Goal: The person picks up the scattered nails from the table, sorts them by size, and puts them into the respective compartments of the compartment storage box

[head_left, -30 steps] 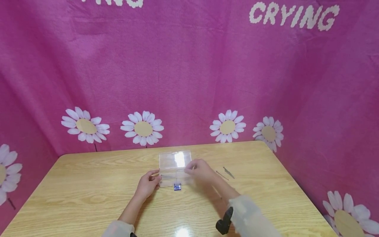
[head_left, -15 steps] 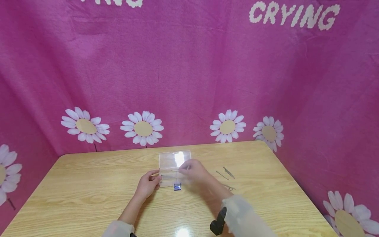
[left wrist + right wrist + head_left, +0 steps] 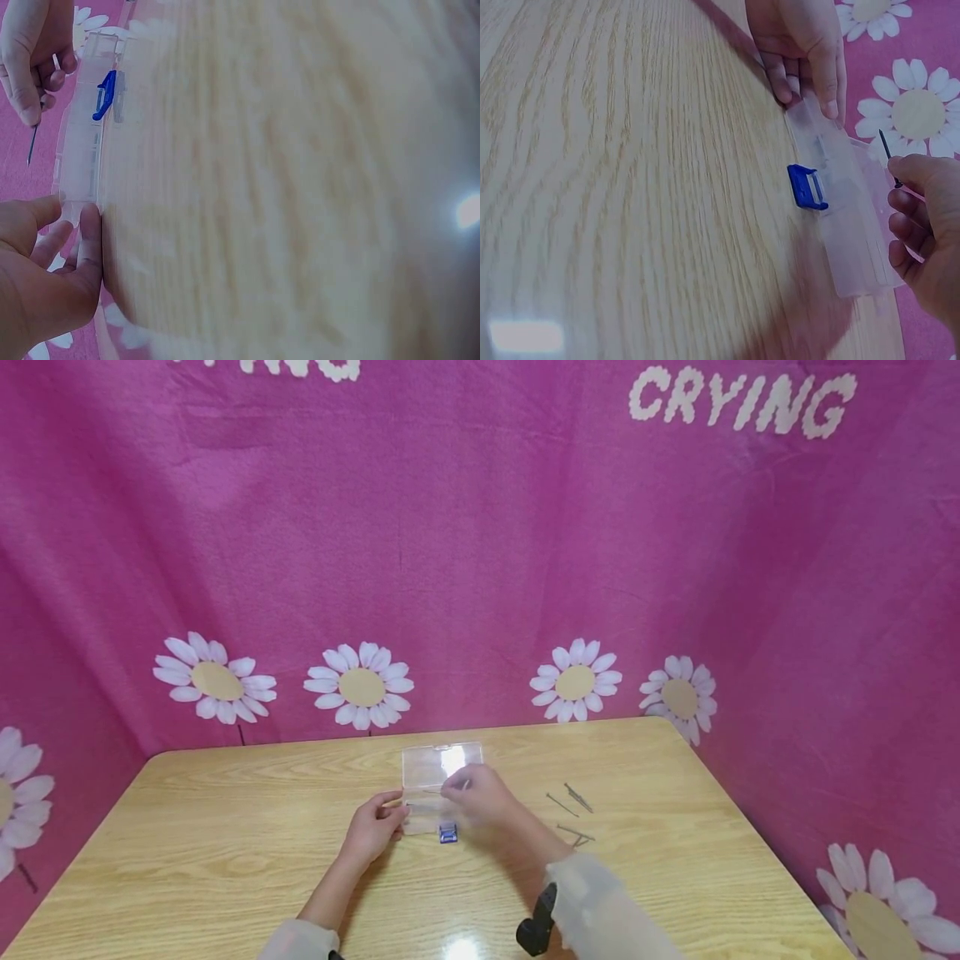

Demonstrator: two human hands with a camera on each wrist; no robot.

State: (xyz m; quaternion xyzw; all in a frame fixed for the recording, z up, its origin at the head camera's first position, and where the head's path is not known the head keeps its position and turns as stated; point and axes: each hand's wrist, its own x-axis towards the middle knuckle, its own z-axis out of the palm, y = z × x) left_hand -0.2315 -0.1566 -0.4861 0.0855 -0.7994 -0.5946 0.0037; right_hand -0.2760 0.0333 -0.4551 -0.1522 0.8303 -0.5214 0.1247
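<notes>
A clear plastic box (image 3: 855, 247) with a blue latch (image 3: 802, 187) stands on the table, its transparent lid (image 3: 427, 767) raised at the back. My left hand (image 3: 372, 825) holds the box's left end, the thumb and fingers (image 3: 90, 244) on either side of its corner. Above the box's back part, my right hand (image 3: 482, 793) pinches a thin dark screw (image 3: 887, 148) between thumb and fingertips. Its pointed end sticks out toward the left hand. Inside the box near the left hand lies a small dark piece (image 3: 409, 804).
Several loose screws (image 3: 578, 797) lie on the wooden table (image 3: 225, 843) to the right of the box, with more screws (image 3: 576, 833) crossed closer to me. A pink cloth with daisies (image 3: 480, 568) hangs behind the table's far edge.
My right hand has moved left over the box with the screw, uncovering more of the screws on the right. The left hand has stayed at the box's left end.
</notes>
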